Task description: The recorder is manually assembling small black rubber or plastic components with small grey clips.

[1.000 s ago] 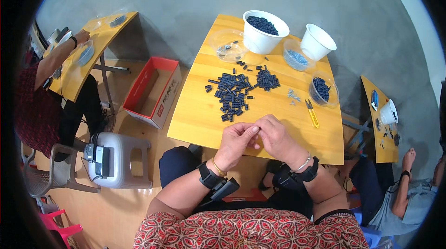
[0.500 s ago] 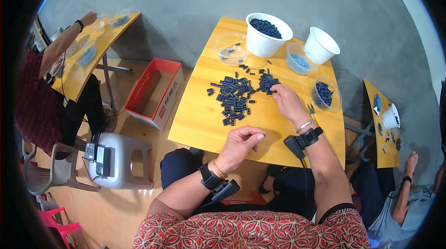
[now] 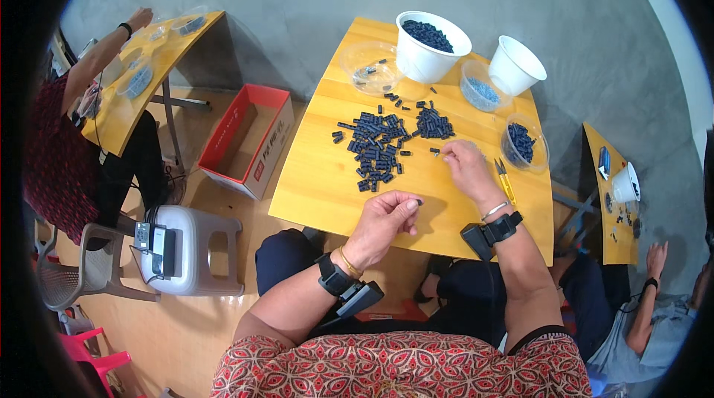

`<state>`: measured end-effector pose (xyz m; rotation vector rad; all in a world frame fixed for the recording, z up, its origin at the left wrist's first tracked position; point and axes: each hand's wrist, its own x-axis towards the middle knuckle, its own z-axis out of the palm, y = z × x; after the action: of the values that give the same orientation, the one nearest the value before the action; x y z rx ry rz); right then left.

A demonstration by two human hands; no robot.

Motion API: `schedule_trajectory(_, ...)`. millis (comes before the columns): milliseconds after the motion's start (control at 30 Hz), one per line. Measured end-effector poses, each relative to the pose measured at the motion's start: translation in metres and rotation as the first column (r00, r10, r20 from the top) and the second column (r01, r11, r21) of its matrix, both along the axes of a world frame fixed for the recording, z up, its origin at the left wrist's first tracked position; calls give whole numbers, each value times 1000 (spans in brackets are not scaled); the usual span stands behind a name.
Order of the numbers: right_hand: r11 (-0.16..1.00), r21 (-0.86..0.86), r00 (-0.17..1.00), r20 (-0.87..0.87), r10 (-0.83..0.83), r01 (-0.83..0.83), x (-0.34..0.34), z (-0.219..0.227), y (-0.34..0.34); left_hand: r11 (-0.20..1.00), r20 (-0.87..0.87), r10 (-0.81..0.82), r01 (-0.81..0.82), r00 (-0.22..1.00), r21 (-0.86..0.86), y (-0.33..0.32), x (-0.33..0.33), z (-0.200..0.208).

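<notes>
My left hand (image 3: 381,225) is over the near edge of the yellow table, with a small dark plastic piece (image 3: 419,202) pinched between thumb and forefinger. My right hand (image 3: 471,173) has its fingers closed above the tabletop, and a small dark part (image 3: 435,151) shows at its fingertips. Beyond the hands lie a wide pile of black plastic connector pieces (image 3: 378,145) and a smaller heap of black pieces (image 3: 434,123). Yellow-handled thread snips (image 3: 506,182) rest to the right of my right hand.
Along the far side stand a white tub (image 3: 424,63) of black pieces, another white tub (image 3: 515,67), a clear bowl (image 3: 370,84) and a bowl of blue parts (image 3: 482,93). A bowl of dark pieces (image 3: 525,145) is at the right. Co-workers sit at both sides; a red box (image 3: 249,138) is on the floor.
My right hand has drawn back from the smaller heap toward me, with a small dark part at its fingertips. A dark piece now shows in my left hand's pinch.
</notes>
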<state>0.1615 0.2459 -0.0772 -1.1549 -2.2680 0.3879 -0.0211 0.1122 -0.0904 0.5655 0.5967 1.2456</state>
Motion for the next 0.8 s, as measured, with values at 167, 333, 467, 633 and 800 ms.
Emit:
schedule_trajectory(167, 996, 39, 996, 28, 85, -86, -8, 5, -3, 1000, -1, -16, 16, 1000, 12, 1, 1, -2)
schedule_trajectory(333, 995, 68, 995, 71, 67, -72, -11, -1, -1, 999, 7, -34, 33, 999, 34, 3, 1, -7)
schedule_trajectory(467, 996, 80, 998, 48, 31, -35, -1, -1, -8, 997, 79, -47, 42, 996, 66, 6, 4, -7)
schedule_trajectory(633, 972, -225, 964, -266, 8, -70, -12, 26, -52, 994, 203, -36, 14, 979, 106, 4, 2, -8)
schedule_trajectory(800, 914, -350, 882, -472, 16, -204, -12, 41, -80, 995, 204, 9, -29, 979, 98, 5, 4, -6)
